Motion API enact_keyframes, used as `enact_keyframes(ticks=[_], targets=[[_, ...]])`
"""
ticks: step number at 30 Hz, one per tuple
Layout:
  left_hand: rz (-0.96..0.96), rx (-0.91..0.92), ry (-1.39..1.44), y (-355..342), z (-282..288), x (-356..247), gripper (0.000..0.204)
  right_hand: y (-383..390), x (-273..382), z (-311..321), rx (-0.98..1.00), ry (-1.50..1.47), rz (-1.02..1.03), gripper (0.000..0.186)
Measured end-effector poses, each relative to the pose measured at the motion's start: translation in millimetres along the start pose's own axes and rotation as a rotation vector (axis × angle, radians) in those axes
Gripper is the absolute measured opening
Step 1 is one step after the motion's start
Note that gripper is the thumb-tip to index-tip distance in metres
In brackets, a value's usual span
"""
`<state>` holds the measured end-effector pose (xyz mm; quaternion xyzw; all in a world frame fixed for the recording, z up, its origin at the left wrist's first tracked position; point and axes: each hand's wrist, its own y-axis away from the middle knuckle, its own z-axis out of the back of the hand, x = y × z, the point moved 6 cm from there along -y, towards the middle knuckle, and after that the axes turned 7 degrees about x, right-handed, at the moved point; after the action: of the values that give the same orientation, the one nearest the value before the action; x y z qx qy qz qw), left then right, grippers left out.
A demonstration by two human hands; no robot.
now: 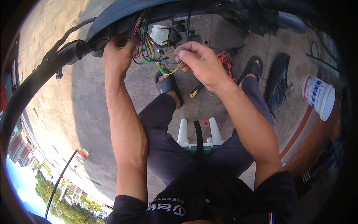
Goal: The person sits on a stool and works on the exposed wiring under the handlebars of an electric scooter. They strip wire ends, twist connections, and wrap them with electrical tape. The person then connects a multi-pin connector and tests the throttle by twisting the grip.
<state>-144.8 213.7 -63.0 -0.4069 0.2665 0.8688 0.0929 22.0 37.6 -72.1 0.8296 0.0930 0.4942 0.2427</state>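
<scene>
A bundle of coloured wires (148,43) hangs out from under a dark vehicle body panel (119,16). My left hand (118,52) is at the left side of the bundle, its fingers closed near the wires; what they grip is hidden. With thumb and forefinger, my right hand (194,58) pinches thin wires, a yellow-green and a blue one, drawn out to the right. Green connectors (162,70) sit on the wires between my hands. Behind the bundle is a whitish, box-like part (159,35) with dark fittings beside it.
A red and black cordless drill (226,61) lies on the paving right of my right hand. Yellow-handled pliers (194,92) and a roll of red tape (205,123) are nearer. A black curved cover (278,84) and white bucket (318,96) stand at right. A black tube (33,86) arcs along the left.
</scene>
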Motion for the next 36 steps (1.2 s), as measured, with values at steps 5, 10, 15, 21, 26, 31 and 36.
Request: enact_keyframes(ticks=[5, 10, 15, 21, 26, 31, 36], targets=[[-0.071, -0.094, 0.086, 6.3, 5.2, -10.1, 0.033, 2.0, 0.1, 6.2, 0.045, -0.061, 0.009, 0.023], [0.143, 0.03, 0.174, 21.5, -1.8, -6.2, 0.034, -2.2, 6.1, 2.1, 0.164, -0.279, 0.087, 0.028], [0.287, 0.196, 0.426, 35.8, -16.2, -4.3, 0.047, -5.6, 7.8, -1.3, 0.198, -0.378, 0.079, 0.029], [0.293, 0.212, 0.539, 31.3, -24.5, -2.9, 0.046, -7.4, -6.9, -2.9, 0.038, 0.149, 0.003, 0.031], [0.165, 0.244, 0.176, 27.0, -13.8, -2.8, 0.036, -12.3, -12.0, -9.4, 0.01, 0.547, 0.009, 0.04], [0.129, 0.245, 0.2, 23.2, -5.2, 1.7, 0.03, -16.5, -6.7, -17.7, -0.015, 0.716, 0.112, 0.039], [0.146, 0.213, 0.263, 23.2, -0.2, 4.7, 0.024, -13.3, -0.8, -23.2, 0.021, 0.753, 0.196, 0.037]])
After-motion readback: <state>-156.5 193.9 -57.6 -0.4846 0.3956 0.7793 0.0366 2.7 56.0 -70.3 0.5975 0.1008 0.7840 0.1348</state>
